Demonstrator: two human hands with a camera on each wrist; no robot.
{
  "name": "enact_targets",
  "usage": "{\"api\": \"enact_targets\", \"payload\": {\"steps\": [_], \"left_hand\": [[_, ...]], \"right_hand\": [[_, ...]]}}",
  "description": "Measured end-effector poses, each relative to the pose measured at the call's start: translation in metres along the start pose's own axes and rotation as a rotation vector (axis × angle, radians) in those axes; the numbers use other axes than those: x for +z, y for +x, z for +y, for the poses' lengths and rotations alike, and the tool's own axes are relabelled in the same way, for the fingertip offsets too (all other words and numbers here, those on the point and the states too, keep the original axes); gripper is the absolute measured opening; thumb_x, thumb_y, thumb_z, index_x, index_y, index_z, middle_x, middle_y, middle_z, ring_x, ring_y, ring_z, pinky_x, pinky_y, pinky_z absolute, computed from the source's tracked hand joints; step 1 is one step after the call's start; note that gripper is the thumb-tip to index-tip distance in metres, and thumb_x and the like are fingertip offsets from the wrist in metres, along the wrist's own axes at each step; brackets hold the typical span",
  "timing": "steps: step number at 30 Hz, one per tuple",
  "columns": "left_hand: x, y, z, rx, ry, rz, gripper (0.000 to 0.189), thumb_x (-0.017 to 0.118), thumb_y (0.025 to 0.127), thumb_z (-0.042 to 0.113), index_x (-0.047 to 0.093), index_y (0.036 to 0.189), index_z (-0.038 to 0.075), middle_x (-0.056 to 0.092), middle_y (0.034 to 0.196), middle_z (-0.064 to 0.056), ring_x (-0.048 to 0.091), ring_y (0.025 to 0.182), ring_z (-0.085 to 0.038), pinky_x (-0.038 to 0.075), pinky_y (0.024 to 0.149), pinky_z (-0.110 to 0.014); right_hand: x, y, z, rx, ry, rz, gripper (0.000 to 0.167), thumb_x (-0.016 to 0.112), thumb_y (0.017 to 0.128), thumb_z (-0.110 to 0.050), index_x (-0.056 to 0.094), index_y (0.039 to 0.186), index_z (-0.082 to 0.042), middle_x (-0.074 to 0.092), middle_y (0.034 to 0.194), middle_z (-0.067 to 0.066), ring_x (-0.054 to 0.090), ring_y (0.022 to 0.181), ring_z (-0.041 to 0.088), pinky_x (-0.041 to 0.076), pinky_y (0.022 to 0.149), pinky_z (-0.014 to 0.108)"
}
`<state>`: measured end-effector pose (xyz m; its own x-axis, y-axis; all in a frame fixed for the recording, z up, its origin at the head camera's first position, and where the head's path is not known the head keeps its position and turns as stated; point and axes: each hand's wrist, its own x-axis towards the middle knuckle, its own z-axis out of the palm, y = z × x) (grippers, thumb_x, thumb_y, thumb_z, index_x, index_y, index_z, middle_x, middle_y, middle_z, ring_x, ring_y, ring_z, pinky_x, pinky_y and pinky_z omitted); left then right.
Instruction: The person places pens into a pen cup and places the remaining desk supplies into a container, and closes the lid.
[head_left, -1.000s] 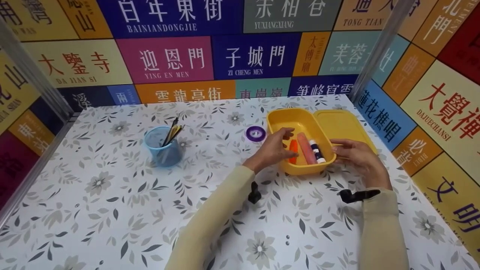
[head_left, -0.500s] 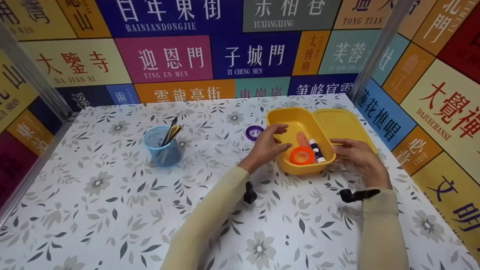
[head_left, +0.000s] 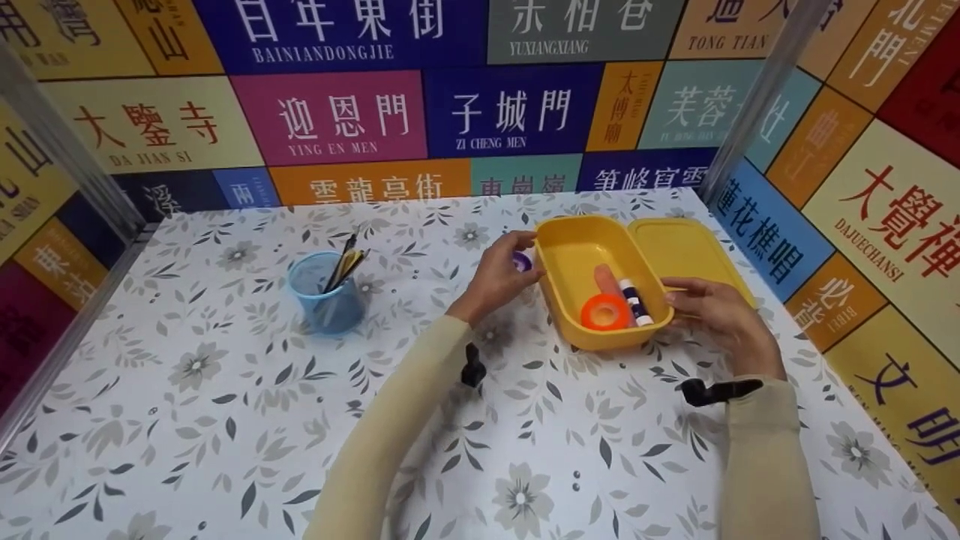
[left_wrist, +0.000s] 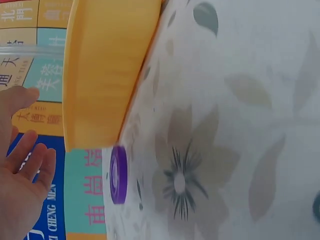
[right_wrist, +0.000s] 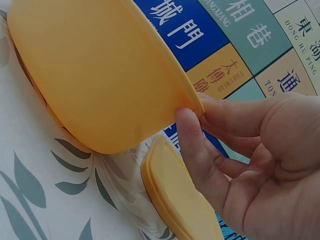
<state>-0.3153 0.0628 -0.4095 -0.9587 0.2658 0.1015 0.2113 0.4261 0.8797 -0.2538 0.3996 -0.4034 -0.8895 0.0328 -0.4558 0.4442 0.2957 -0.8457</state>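
Note:
In the head view my right hand (head_left: 709,311) pinches the right rim of a yellow plastic box (head_left: 559,289); the right wrist view shows the thumb (right_wrist: 190,132) on its outer wall. Inside lie an orange ring-shaped tape roll (head_left: 589,313), a pink stick-like piece (head_left: 603,277) and a dark-blue and white glue stick (head_left: 634,301). By the box's left wall is my left hand (head_left: 495,274), fingers spread and holding nothing. A purple tape roll (left_wrist: 119,175) rests on the table below it, partly hidden by that hand in the head view.
The box's yellow lid (head_left: 682,251) lies flat behind it on the right. A light-blue mesh cup (head_left: 326,311) with pens stands on the left. Printed panels (head_left: 330,120) border the flowered tablecloth (head_left: 300,420) at the back and sides.
The orange tape roll has left my left hand and now lies flat in the box. That hand has moved out leftward to the purple roll. My right hand stays at the rim.

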Motion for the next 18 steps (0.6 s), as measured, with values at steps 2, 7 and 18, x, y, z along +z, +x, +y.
{"api": "enact_targets", "payload": {"steps": [2,7,18], "left_hand": [[-0.003,0.003,-0.006,-0.015,0.005,0.016,0.057,0.076,0.089,0.02,0.052,0.14,0.02,0.058,0.139,-0.002,0.056,0.129,-0.023,0.049,0.111,-0.033],[-0.007,0.011,-0.016,-0.091,-0.019,0.035,0.06,0.078,0.087,0.017,0.052,0.14,0.022,0.057,0.141,-0.004,0.052,0.134,-0.025,0.047,0.114,-0.037],[-0.01,0.027,-0.021,-0.188,0.121,0.018,0.075,0.082,0.083,0.019,0.044,0.147,0.021,0.05,0.147,-0.002,0.05,0.132,-0.021,0.045,0.116,-0.038]], "right_hand": [[0.001,0.0,0.0,0.0,0.006,-0.005,0.063,0.065,0.098,-0.031,0.039,0.154,-0.021,0.036,0.159,0.007,0.054,0.123,0.022,0.052,0.106,0.026],[0.001,0.0,0.0,-0.016,0.026,-0.015,0.063,0.065,0.098,-0.03,0.039,0.154,-0.019,0.038,0.157,0.007,0.059,0.116,0.018,0.053,0.104,0.026],[0.003,-0.002,0.0,-0.024,0.053,-0.002,0.061,0.065,0.098,-0.027,0.04,0.153,-0.017,0.041,0.152,0.005,0.062,0.111,0.017,0.055,0.099,0.025]]}}
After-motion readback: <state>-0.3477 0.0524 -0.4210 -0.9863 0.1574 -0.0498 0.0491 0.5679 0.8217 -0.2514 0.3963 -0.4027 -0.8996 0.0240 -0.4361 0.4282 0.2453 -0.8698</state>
